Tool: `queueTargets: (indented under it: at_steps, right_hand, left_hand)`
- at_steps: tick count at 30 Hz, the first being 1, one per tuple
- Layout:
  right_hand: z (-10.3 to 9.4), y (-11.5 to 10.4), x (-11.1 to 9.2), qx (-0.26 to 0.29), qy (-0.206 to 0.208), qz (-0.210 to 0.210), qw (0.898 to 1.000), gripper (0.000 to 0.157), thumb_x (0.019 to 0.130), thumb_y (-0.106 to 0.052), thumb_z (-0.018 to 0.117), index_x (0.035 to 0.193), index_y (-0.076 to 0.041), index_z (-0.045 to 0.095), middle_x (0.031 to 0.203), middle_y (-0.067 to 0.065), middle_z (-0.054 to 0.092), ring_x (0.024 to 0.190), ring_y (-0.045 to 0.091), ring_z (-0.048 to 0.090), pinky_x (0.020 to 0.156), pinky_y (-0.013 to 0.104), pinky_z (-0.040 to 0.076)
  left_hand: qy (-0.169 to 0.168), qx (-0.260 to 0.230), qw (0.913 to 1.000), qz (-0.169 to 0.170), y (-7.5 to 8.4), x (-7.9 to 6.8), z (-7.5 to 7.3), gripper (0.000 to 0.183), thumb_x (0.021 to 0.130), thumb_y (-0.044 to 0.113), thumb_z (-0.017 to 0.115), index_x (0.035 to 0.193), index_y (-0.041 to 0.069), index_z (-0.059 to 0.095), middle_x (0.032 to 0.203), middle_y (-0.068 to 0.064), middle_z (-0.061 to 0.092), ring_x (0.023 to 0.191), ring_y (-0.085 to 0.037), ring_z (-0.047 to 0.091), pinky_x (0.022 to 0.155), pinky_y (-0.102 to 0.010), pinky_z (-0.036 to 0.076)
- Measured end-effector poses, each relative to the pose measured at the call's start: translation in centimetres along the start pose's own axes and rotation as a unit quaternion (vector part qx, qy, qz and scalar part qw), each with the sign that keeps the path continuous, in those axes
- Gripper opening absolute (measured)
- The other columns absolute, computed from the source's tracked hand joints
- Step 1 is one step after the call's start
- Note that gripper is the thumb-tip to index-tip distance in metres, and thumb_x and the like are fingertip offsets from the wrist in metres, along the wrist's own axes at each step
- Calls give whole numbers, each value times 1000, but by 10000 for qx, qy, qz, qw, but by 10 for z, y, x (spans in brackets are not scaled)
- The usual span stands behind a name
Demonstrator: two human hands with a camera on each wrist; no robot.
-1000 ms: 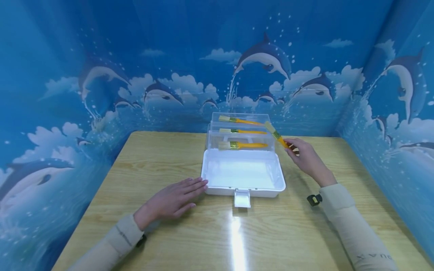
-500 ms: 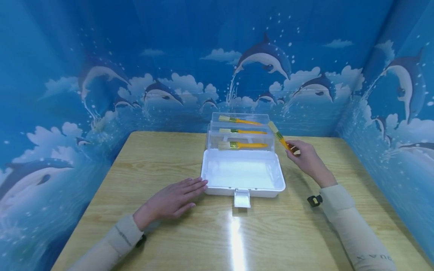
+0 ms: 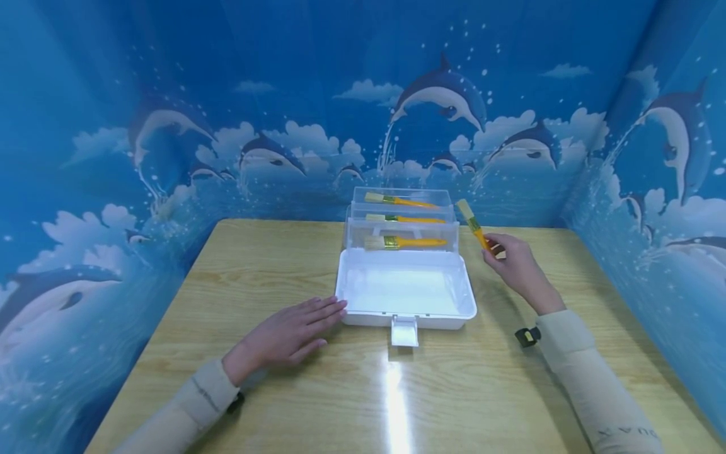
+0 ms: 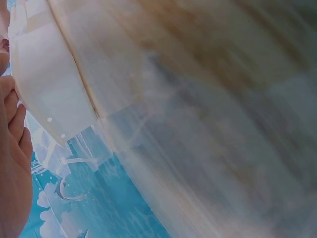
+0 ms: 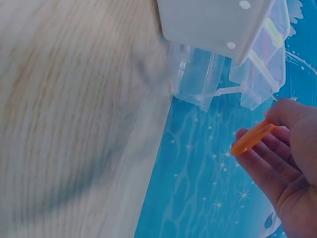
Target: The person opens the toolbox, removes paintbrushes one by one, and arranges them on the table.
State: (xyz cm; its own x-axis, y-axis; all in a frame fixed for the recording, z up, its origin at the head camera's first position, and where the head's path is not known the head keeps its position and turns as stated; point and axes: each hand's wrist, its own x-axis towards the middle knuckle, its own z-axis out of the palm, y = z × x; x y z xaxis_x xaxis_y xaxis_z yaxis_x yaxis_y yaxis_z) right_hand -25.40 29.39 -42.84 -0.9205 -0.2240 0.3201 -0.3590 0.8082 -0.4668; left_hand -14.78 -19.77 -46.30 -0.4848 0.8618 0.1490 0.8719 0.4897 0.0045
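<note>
My right hand pinches the orange handle of a paintbrush, its pale bristles pointing up and to the left, beside the back right of a white box. In the right wrist view the orange handle end sits between thumb and fingers. The box stands unfolded, with clear tiered trays at its back. Three more paintbrushes lie in these trays, one per tier: top, middle and front. My left hand has straight fingers, their tips touching the box's front left corner.
A wooden table carries the box. A white latch flap hangs out at the box's front. Blue dolphin-printed sheets stand behind and at both sides of the table.
My right hand has drifted slightly right and down, taking the paintbrush away from the trays, and the brush now points more upright. The left hand stays in place.
</note>
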Motion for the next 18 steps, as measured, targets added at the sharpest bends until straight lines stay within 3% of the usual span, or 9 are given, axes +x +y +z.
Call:
queueTargets:
  at_steps: [18]
  right_hand:
    - [7, 11, -5, -112, -116, 403, 9991, 34, 96, -2, 63, 127, 14, 60, 108, 33, 67, 91, 41, 69, 76, 53, 63]
  left_hand:
    - [54, 46, 10000, 27, -1, 0, 1, 59, 109, 32, 45, 161, 9, 30, 168, -5, 26, 154, -24, 28, 127, -39, 24]
